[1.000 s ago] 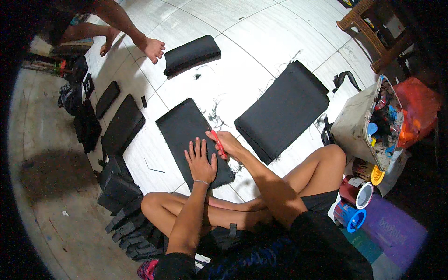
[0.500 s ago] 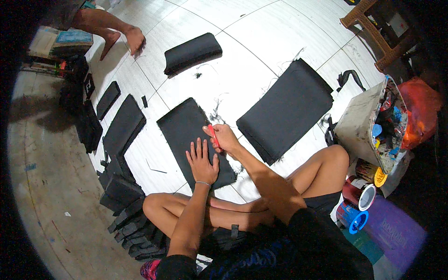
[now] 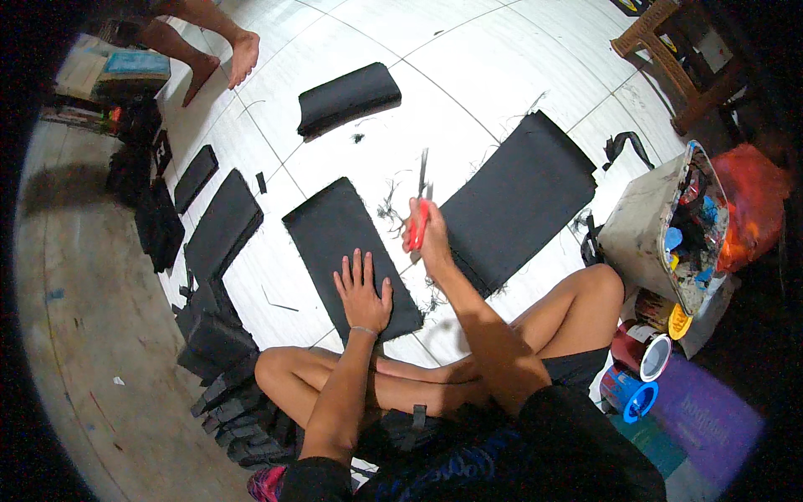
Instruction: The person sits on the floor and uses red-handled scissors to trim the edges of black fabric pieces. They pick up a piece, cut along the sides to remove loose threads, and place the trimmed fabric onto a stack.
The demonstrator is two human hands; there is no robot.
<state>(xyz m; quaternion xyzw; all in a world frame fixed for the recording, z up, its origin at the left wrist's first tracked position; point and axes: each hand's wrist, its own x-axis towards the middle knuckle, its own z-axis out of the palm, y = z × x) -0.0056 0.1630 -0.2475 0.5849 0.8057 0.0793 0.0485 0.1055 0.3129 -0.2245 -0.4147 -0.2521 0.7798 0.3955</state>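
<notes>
My left hand (image 3: 361,294) lies flat with fingers spread on the lower part of a black fabric panel (image 3: 330,222) on the tiled floor. In my right hand (image 3: 432,243) is a pair of scissors (image 3: 420,219) with red handles, its dark blades pointing away from me. The scissors are held above the floor, right of the panel and apart from it. Close to the right hand, a larger stack of black fabric pieces (image 3: 523,197) has frayed edges. Loose black threads (image 3: 389,205) lie between the panel and that stack.
A folded black fabric stack (image 3: 350,99) lies farther off. More black pieces (image 3: 224,222) are at the left. A bin of scraps (image 3: 644,226), paint cans (image 3: 642,350) and a wooden chair (image 3: 661,58) stand at right. Another person's feet (image 3: 242,58) are at upper left.
My right hand has moved right and lifted the scissors away from the panel's edge, so their blades now show. My left hand stays on the panel. The other person's feet have shifted slightly.
</notes>
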